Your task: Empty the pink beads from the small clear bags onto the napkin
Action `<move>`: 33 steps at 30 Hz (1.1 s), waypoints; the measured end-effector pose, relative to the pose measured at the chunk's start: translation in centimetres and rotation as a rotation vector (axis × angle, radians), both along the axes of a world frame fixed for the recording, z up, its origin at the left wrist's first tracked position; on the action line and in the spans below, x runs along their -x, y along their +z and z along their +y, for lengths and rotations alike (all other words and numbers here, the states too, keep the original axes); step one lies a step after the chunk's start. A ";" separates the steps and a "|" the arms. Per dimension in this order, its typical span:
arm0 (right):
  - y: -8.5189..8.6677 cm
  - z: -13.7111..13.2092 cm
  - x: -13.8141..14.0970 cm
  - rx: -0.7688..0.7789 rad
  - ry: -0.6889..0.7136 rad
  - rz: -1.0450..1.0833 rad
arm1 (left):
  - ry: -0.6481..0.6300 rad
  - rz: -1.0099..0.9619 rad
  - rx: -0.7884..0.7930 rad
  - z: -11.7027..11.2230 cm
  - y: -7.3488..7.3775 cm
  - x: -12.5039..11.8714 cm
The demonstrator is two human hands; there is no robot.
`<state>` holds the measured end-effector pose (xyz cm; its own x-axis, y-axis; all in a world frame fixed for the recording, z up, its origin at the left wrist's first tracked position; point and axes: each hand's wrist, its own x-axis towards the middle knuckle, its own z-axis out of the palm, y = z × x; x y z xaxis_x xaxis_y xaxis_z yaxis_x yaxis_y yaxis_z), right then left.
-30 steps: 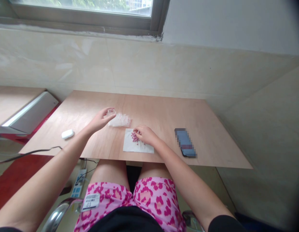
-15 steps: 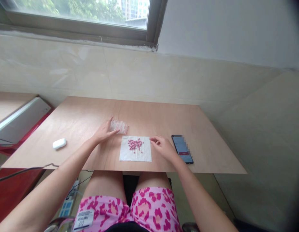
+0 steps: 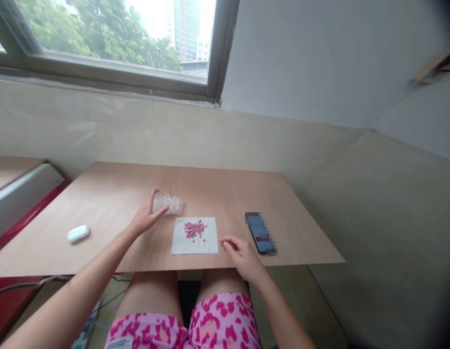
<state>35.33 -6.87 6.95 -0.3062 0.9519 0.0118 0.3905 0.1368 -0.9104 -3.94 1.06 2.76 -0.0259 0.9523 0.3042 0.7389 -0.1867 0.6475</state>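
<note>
Small round pink beads (image 3: 194,229) sit in one tight cluster in the middle of a square white paper napkin (image 3: 181,248), and from my remote seat I can see none strewn across the bare wood. That much looks done: the beads are gathered in one place. A small clear plastic bag with reddish edges (image 3: 173,204) lies on the light plywood table (image 3: 101,203), just above the napkin and not touching it. I can't make out any beads inside it on this feed, so as far as the view shows, the bag looks unfilled and the whole heap is on the napkin.

The left hand (image 3: 147,218) is open with its fingers spread, the tips at the bag's near edge. They seem to touch it without pinching or lifting it. The right hand (image 3: 242,257) is loosely curled and holds nothing. It sits near the table's front edge, just past the napkin's lower right corner and near a black smartphone with a pixelated screen (image 3: 261,237). A white oval plastic case (image 3: 78,233) lies well off to the left.
</note>
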 end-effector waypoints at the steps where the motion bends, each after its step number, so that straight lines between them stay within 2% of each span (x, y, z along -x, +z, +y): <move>1: -0.3 -0.5 0.2 0.014 -0.003 0.047 | 0.033 -0.049 -0.038 -0.8 0.5 -0.7; 3: -1.0 -1.5 0.9 0.031 -0.012 0.136 | 0.111 -0.155 -0.099 -2.8 1.5 -2.4; 5: -1.8 -2.3 1.8 0.051 -0.037 0.197 | 0.151 -0.258 -0.093 -5.4 2.4 -4.7; 8: -2.4 -3.6 3.3 0.114 -0.078 0.279 | 0.035 -0.378 -0.021 -9.8 3.0 -8.6; 12: -1.9 -5.5 5.3 0.071 -0.187 0.325 | -0.147 -0.536 0.154 -15.2 2.3 -13.3; 15: -1.9 -6.7 6.4 0.016 -0.232 0.318 | -0.164 -0.624 0.289 -17.7 1.4 -15.7; 18: -3.0 -7.2 7.1 0.031 -0.233 0.330 | -0.191 -0.656 0.367 -18.7 0.8 -16.8; 23: -4.8 -7.5 7.8 0.128 -0.144 0.315 | -0.158 -0.668 0.378 -18.2 0.9 -16.6; 27: -4.3 -7.7 8.4 0.100 -0.094 0.324 | -0.110 -0.665 0.378 -17.7 0.9 -16.2; 30: -3.9 -7.9 8.8 0.143 -0.066 0.355 | -0.118 -0.684 0.361 -17.7 0.8 -16.2; 33: -4.3 -8.1 9.0 0.159 -0.114 0.383 | -0.159 -0.666 0.340 -17.9 1.2 -16.2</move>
<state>26.37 -14.99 2.65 -0.2015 0.9784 -0.0455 0.0244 -0.0414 -0.9988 12.27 -16.85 3.96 0.0438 0.9983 -0.0381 0.1529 0.0310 0.9878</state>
